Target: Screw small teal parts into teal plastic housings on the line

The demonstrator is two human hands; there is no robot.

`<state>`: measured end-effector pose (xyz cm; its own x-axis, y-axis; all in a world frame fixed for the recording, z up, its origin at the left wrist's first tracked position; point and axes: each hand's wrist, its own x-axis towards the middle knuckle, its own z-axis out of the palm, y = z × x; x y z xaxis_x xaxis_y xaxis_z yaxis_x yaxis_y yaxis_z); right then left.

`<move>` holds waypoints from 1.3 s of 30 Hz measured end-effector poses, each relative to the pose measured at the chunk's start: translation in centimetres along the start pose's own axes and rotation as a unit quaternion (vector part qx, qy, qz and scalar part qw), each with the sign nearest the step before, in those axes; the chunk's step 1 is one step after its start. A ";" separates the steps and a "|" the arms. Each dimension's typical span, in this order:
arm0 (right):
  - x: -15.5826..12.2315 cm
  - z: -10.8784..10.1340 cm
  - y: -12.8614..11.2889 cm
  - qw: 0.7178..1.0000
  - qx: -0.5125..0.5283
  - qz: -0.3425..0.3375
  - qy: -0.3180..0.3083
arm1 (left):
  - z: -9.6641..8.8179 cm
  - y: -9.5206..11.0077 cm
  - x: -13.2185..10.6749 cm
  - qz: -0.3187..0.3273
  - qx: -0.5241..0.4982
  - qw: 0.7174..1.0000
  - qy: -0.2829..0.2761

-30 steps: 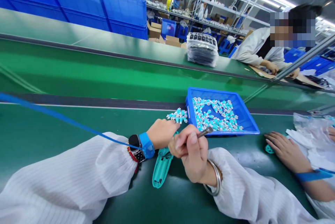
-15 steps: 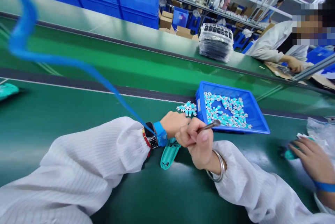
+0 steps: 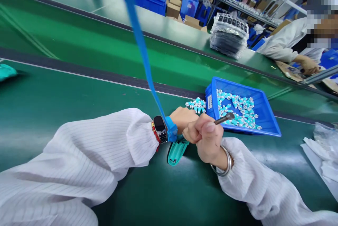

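Observation:
A teal plastic shell [image 3: 176,152], long and hollow with small dark parts inside, is low in front of me, its upper end covered by my hands. My left hand [image 3: 182,118] is curled over that end and grips it; its fingertips are hidden behind my right hand. In my closed right hand [image 3: 207,138] is a slim metal tool [image 3: 224,118], its rounded end pointing up and right, its other end out of sight. Just beyond my hands lies a small pile of teal-and-white pieces [image 3: 196,105], beside the blue tray [image 3: 266,113] holding many more.
A blue strap [image 3: 142,49] runs upward from my left wrist. At far left is another teal part [image 3: 6,72]; plastic bags and white sheets [image 3: 323,152] lie at right. Across the green divider stand a wrapped stack [image 3: 229,35] and a co-worker's hand [image 3: 307,64].
The view has shifted slightly, and the strap hangs more upright. A neighbour's hand with a teal part at right has left the view. My hands keep nearly the same pose at the shell.

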<state>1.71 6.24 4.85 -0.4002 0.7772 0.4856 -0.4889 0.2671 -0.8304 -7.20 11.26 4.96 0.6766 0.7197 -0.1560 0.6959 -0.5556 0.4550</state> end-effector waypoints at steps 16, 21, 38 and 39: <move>-0.2 -0.7 -2.0 1.000 0.019 0.018 -0.008 | 1.4 -0.6 0.0 0.026 0.083 0.993 0.079; -0.2 -0.8 -1.9 0.999 0.023 0.019 -0.013 | 1.3 -0.4 0.1 0.015 0.085 0.994 0.070; -0.8 -0.5 -2.2 0.997 -0.060 0.002 0.042 | 1.1 0.3 0.3 -0.012 0.095 0.993 0.075; -0.8 -0.4 -2.6 0.997 -0.062 0.004 0.052 | 1.2 0.2 0.4 -0.012 0.099 0.992 0.076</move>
<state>3.64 5.17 6.44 -0.3179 0.8327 0.4534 -0.3846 0.3238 -0.8644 -6.52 10.96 3.97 0.6260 0.7795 -0.0234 0.7549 -0.5981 0.2692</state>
